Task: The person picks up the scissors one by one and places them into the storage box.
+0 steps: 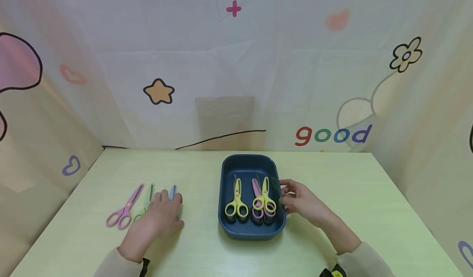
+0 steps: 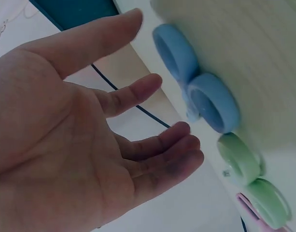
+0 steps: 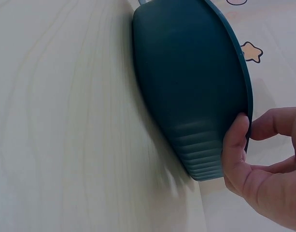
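Observation:
My left hand [image 1: 159,216] hovers over the blue scissors [image 1: 172,192], its fingers spread and loosely bent. In the left wrist view, the blue handle loops [image 2: 216,102] lie apart from the fingertips, with nothing in the hand. Green scissors [image 1: 149,197] lie partly hidden behind that hand, and pink scissors [image 1: 126,209] lie farther left. At the dark blue box [image 1: 251,232], my right hand [image 1: 306,203] pinches the right rim, thumb against the outer wall [image 3: 191,87]. Inside the box are yellow scissors [image 1: 237,199] on the left and another yellow pair [image 1: 264,195] lying across pink scissors [image 1: 257,214].
The pale wooden table [image 1: 199,252] ends at a hanging cloth [image 1: 229,63] with printed shapes at the back and sides. Table surface lies between the scissors on the left and the box.

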Tool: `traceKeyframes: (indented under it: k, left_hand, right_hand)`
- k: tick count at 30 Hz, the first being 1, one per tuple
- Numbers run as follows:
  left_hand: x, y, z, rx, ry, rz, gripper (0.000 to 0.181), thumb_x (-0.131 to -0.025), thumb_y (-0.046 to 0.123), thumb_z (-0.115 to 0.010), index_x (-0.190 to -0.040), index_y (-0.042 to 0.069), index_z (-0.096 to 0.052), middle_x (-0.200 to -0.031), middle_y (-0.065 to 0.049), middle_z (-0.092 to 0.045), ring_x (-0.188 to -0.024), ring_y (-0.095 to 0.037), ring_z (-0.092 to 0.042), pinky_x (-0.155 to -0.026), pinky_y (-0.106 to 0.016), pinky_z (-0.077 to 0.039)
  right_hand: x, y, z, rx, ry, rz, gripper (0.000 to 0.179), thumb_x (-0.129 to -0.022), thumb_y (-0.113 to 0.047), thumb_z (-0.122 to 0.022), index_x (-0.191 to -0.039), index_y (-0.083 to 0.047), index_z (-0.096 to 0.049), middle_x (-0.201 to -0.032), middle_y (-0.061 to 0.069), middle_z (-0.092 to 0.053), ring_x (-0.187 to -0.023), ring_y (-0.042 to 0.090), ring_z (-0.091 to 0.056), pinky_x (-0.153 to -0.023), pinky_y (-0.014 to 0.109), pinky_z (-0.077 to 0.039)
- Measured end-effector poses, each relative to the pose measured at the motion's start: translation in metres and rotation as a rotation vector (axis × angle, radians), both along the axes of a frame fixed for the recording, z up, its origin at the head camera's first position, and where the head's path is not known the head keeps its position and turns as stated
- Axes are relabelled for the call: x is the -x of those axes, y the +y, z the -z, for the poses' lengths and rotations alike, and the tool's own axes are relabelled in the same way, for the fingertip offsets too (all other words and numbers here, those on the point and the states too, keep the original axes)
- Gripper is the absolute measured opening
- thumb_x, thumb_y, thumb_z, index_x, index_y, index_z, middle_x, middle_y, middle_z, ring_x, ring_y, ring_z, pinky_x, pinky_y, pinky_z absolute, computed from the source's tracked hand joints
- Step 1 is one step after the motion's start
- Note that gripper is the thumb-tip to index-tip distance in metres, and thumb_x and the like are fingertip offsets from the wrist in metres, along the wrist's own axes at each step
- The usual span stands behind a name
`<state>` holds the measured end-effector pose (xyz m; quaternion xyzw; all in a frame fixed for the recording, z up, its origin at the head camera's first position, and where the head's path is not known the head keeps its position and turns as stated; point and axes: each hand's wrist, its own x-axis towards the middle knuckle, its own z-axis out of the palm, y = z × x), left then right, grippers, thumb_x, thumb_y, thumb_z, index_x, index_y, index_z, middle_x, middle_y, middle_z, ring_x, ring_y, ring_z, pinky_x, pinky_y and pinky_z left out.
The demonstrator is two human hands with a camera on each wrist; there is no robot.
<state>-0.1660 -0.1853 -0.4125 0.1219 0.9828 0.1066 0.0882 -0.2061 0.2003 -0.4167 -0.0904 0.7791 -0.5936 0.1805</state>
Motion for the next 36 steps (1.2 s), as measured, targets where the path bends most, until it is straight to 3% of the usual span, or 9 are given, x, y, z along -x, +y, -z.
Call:
traceKeyframes:
  k: [10, 19, 24, 36]
  left_hand:
    - [0.002, -0.0018, 0.0049, -0.026, -0.03, 0.001, 0.044, -0.087, 0.02, -0.083, -0.113, 0.002, -0.052, -0.101, -0.024, -0.044, -0.098, -0.043, -0.046, -0.076, -0.054, -0.051]
    - [0.0047, 0.0015, 0.0066, -0.076, 0.007, 0.001, 0.043, -0.094, 0.022, -0.077, -0.12, -0.001, -0.052, -0.1, -0.022, -0.044, -0.094, -0.038, -0.045, -0.072, -0.049, -0.05]
    - [0.0059, 0.0016, 0.0087, -0.07, -0.008, -0.02, 0.051, -0.093, 0.03, -0.077, -0.126, 0.0, -0.051, -0.104, -0.024, -0.044, -0.095, -0.038, -0.045, -0.072, -0.048, -0.049]
    - [0.0071, 0.0002, 0.0089, -0.081, -0.046, -0.004, 0.039, -0.094, 0.022, -0.077, -0.115, 0.002, -0.051, -0.098, -0.019, -0.041, -0.092, -0.035, -0.044, -0.069, -0.046, -0.05]
  right_hand:
    - [0.0002, 0.0001, 0.0012, 0.007, -0.013, 0.006, 0.058, -0.098, 0.001, -0.056, -0.15, 0.012, -0.032, -0.111, 0.018, -0.048, -0.091, 0.026, -0.055, -0.072, 0.034, -0.058]
    - [0.0007, 0.0, 0.0032, 0.001, -0.016, 0.009, 0.058, -0.098, 0.0, -0.057, -0.15, 0.011, -0.032, -0.112, 0.019, -0.048, -0.092, 0.026, -0.056, -0.073, 0.035, -0.058]
    - [0.0009, -0.0002, 0.0034, 0.001, -0.014, 0.007, 0.058, -0.098, 0.0, -0.057, -0.15, 0.012, -0.032, -0.112, 0.019, -0.048, -0.092, 0.026, -0.056, -0.072, 0.035, -0.058]
    - [0.0018, 0.0007, 0.0018, -0.005, -0.012, 0.021, 0.057, -0.097, 0.001, -0.057, -0.149, 0.01, -0.034, -0.11, 0.018, -0.048, -0.092, 0.026, -0.055, -0.073, 0.034, -0.058]
